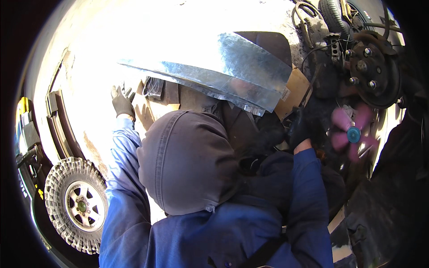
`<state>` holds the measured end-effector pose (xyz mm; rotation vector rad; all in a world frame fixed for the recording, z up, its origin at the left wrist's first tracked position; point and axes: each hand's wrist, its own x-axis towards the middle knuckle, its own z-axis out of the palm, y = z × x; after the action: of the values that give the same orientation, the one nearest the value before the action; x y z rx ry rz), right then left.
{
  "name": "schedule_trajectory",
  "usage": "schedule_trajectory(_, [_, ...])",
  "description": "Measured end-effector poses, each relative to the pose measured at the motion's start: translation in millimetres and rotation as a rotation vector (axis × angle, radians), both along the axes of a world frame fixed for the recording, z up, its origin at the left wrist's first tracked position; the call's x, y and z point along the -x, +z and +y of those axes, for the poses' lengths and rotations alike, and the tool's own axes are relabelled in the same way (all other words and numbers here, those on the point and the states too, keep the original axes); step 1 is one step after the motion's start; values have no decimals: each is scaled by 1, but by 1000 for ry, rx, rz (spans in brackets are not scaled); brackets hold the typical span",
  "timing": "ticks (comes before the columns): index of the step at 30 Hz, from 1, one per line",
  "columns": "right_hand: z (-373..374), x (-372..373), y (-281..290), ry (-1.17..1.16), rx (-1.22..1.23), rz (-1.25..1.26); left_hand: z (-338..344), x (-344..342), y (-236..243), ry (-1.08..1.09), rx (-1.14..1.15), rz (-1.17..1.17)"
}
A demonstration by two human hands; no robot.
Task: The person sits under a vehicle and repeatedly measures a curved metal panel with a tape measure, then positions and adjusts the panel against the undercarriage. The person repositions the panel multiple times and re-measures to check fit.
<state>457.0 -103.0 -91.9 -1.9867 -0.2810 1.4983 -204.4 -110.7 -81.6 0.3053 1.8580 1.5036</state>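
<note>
My left hand [122, 101], in a dark glove, has its fingers spread beside a bright silver metal sheet [255, 77]. My right hand [298, 129], also gloved, is bent round something dark that I cannot make out, beside a brown cardboard piece [292, 94]. A bundle of thin wire [153, 87] lies under the sheet's left part. A rounded grey cloth shape [183, 163], apparently my knee, fills the middle between my forearms. Just right of my right hand is a pink fan with a teal hub [353, 134], its blades blurred.
A vehicle wheel with a knobby tyre [59, 199] stands at lower left, beside long dark rails [59, 127]. At upper right are a hub plate with bolts [375, 67], another tyre [331, 15], hoses and dark parts. The pale ground [94, 80] is sunlit.
</note>
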Motion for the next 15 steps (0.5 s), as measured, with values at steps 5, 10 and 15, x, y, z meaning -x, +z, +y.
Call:
schedule_trajectory(5, [-21, -30, -76, 202, 139, -123, -105, -47, 3, -243, 320, 520])
schedule_trajectory(10, [-36, -37, -111, 482, 222, -331, -186, -95, 10, -462, 504, 635])
schedule_trajectory(15, [-28, -47, -93, 452, 191, -279, -241, -89, -13, -470, 595, 638])
